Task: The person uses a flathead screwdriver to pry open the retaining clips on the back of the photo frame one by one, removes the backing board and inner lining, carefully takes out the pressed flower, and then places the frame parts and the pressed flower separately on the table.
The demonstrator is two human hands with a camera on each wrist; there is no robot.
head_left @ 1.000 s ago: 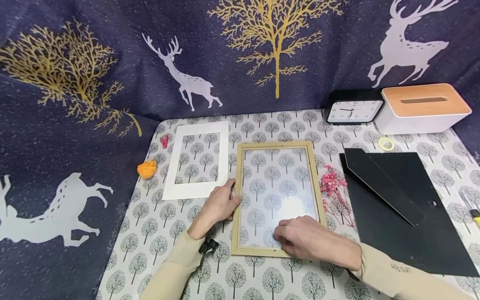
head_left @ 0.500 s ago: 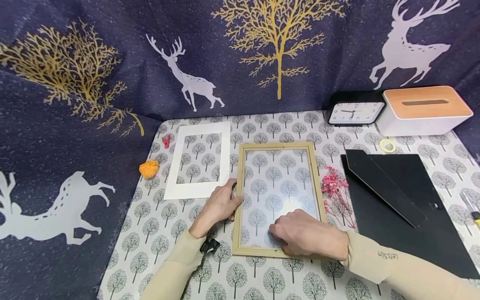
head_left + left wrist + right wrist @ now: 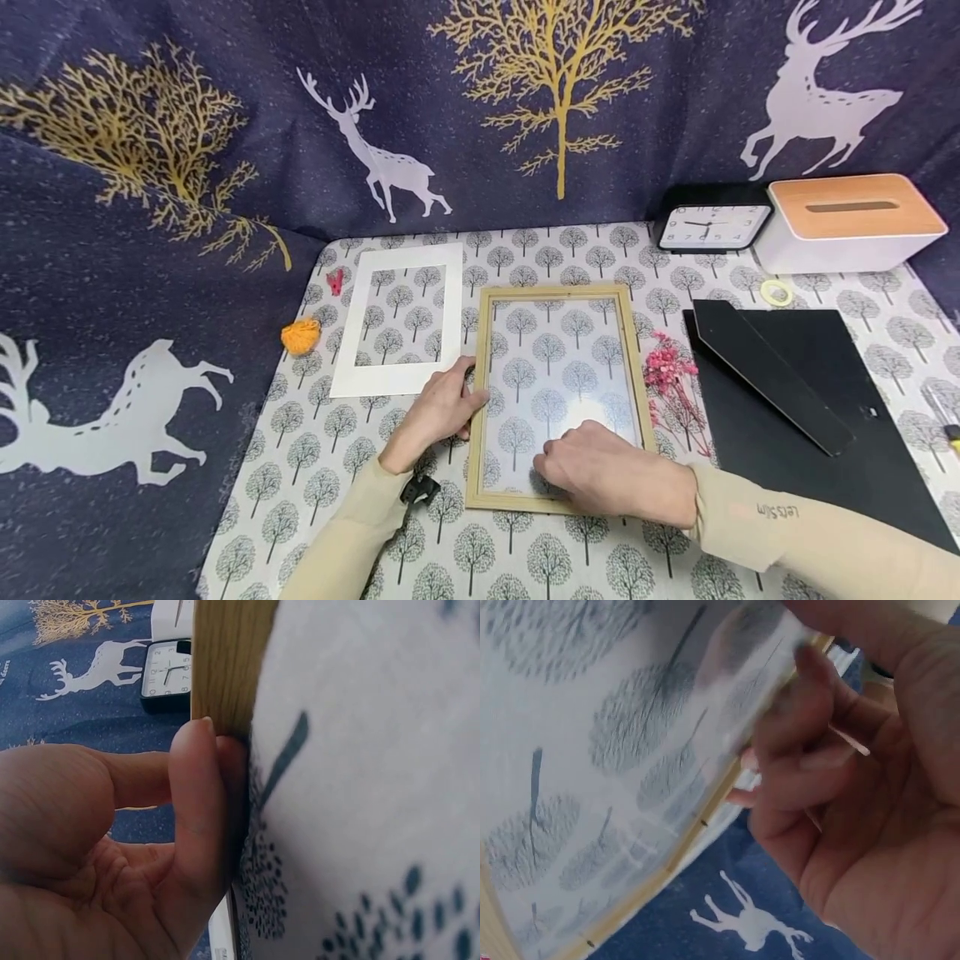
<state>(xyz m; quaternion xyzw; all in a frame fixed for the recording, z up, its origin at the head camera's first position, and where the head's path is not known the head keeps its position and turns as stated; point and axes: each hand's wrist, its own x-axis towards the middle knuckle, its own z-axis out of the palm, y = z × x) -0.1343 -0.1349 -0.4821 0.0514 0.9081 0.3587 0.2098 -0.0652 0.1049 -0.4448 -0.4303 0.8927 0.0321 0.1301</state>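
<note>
A light wooden picture frame lies flat on the tree-print cloth, with a clear, glossy sheet inside it. My left hand grips the frame's left side; in the left wrist view, the thumb and fingers meet the wooden edge. Over the frame's lower right part, my right hand bends its fingers down at the clear sheet. Those curled fingers appear blurred in the right wrist view, with nothing visible between them. The hand hides the frame's lower right corner.
A white mat board lies left of the frame, near orange yarn and a pink clip. To the right are pink dried flowers and a black backing board with its stand. A clock and tissue box stand behind.
My right hand has shifted left across the lower part of the clear sheet, fingers still bent. The left hand keeps its grip on the frame's left side.
</note>
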